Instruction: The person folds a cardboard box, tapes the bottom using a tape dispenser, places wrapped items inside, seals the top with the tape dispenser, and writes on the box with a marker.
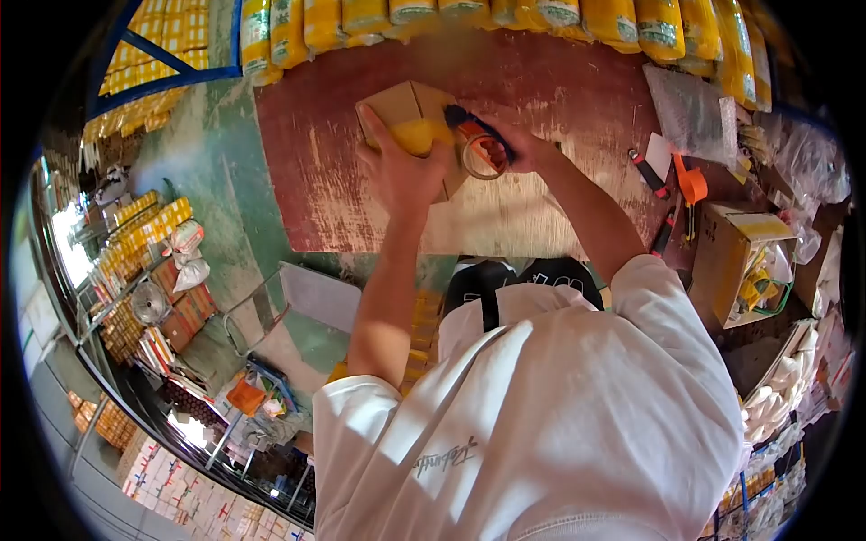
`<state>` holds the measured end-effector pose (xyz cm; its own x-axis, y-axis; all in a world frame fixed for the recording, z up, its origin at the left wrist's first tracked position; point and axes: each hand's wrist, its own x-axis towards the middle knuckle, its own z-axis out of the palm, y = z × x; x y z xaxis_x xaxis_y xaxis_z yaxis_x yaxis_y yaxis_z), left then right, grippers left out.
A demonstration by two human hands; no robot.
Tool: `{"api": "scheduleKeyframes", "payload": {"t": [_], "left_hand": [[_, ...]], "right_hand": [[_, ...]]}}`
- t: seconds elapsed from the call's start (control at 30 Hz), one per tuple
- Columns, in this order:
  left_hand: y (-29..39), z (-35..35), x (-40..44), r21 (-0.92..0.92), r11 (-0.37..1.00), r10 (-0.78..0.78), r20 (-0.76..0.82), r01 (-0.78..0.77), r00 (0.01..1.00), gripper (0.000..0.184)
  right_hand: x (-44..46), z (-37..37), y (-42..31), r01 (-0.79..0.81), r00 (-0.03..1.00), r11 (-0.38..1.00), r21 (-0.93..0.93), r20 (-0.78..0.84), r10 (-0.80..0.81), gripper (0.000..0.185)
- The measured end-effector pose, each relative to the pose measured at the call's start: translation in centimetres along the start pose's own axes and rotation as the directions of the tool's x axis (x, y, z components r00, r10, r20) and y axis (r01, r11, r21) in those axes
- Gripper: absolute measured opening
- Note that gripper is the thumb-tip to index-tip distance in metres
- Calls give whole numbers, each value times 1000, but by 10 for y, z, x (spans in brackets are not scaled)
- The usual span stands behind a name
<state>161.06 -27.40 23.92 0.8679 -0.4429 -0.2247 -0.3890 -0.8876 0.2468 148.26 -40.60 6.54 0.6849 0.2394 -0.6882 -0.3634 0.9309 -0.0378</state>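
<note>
A brown cardboard box (410,97) rests on the worn red tabletop, with a smooth yellow piece (413,135) across its middle; whether that is tape or something in the box I cannot tell. My left hand (406,171) grips the near side of the box, its fingers spread around the yellow piece. In my right hand (523,144) is a tape dispenser (478,140), dark blue and orange with a roll of tape on it. Its dark head meets the right side of the box. The fingers of my right hand are wrapped around the handle, partly hidden.
Yellow wrapped packages (361,16) line the table's far edge. At right lie bubble wrap (690,108), a red-and-black cutter (648,173), an orange tool (691,185) and an open carton (722,261). A grey panel (320,296) stands left of my legs.
</note>
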Motion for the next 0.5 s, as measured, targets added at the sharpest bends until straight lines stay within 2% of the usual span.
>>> {"api": "scheduleKeyframes", "payload": {"t": [0.13, 0.17, 0.23, 0.27, 0.37, 0.5], "left_hand": [[-2, 2, 1, 27, 999, 35, -22, -35, 999, 116], [-1, 2, 0, 32, 999, 26, -12, -25, 1000, 116], [2, -1, -1, 41, 999, 1, 3, -1, 1000, 116], [2, -1, -2, 31, 1000, -4, 5, 4, 1000, 116], [4, -3, -4, 16, 1000, -21, 12, 21, 1000, 116], [10, -7, -9, 8, 997, -72, 45, 72, 996, 118]], "right_hand": [[-14, -11, 37, 44, 999, 993, -110, -21, -46, 39], [-21, -11, 50, 5, 998, 994, -111, -64, -12, 40], [-26, -17, 79, 33, 999, 996, -80, 16, -32, 43], [-23, -19, 90, -22, 999, 998, -53, 27, 23, 48], [-21, -13, 106, 7, 999, 999, 39, -50, -5, 52], [-26, -18, 105, -11, 1000, 999, 49, -13, 11, 53]]}}
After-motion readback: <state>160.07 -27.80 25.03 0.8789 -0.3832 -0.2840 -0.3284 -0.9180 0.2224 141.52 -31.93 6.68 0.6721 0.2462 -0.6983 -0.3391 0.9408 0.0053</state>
